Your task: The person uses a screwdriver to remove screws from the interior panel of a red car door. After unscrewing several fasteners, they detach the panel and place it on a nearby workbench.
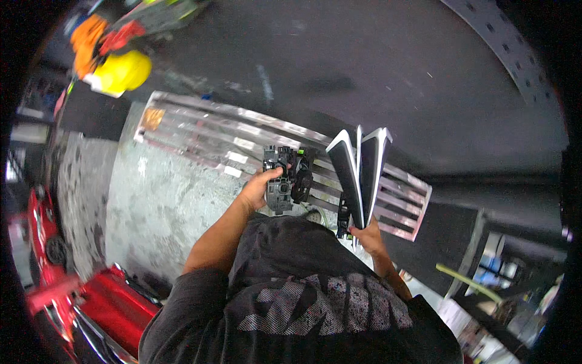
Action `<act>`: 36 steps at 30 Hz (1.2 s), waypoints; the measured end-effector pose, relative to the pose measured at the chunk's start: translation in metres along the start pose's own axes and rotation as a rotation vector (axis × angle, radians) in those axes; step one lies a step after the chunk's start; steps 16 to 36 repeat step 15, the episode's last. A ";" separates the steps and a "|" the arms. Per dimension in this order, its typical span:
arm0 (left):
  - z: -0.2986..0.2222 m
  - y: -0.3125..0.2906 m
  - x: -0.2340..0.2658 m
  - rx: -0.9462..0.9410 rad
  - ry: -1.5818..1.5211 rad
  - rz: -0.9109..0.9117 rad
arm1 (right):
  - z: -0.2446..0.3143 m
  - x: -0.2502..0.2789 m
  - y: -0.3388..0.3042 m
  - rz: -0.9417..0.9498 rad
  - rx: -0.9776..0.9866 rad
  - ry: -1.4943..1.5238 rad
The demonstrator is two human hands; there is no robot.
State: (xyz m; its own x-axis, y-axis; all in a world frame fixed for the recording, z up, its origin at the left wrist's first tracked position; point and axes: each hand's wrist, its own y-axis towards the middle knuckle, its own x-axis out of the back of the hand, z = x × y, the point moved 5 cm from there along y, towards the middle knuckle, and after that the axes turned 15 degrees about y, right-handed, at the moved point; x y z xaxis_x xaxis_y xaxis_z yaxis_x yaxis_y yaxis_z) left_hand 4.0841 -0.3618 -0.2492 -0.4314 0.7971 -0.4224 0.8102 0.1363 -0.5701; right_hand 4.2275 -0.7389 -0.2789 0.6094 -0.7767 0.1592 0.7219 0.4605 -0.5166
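My left hand (260,187) is closed on a dark grey moulded plastic part (279,197), its thumb lying across the face. Right beside that part is a second black plastic piece (302,182); whether the same hand holds it too, I cannot tell. My right hand (367,236) grips the lower ends of several long trim panels (347,170), black with white edges, which fan out upward and away from me. Another small black part (343,215) shows by that hand, partly hidden by the panels.
A slatted metal bench or rack (209,104) runs across in front of me, beneath what I hold. Red vehicle bodywork (118,297) stands at the lower left. A yellow rounded object (124,71) lies at the upper left, with shelves of clutter (494,273) at the right.
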 end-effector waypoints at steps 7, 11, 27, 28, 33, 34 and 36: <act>-0.016 -0.126 0.143 -0.253 -0.177 -0.210 | 0.079 -0.149 0.032 0.326 0.122 -0.078; -0.021 -0.205 0.255 -0.385 -0.204 -0.286 | 0.147 -0.279 0.045 0.393 0.271 -0.384; -0.020 -0.296 0.371 -0.461 -0.089 -0.426 | 0.192 -0.437 0.055 0.600 0.245 -0.408; -0.020 -0.296 0.371 -0.461 -0.089 -0.426 | 0.192 -0.437 0.055 0.600 0.245 -0.408; -0.020 -0.296 0.371 -0.461 -0.089 -0.426 | 0.192 -0.437 0.055 0.600 0.245 -0.408; -0.020 -0.296 0.371 -0.461 -0.089 -0.426 | 0.192 -0.437 0.055 0.600 0.245 -0.408; -0.020 -0.296 0.371 -0.461 -0.089 -0.426 | 0.192 -0.437 0.055 0.600 0.245 -0.408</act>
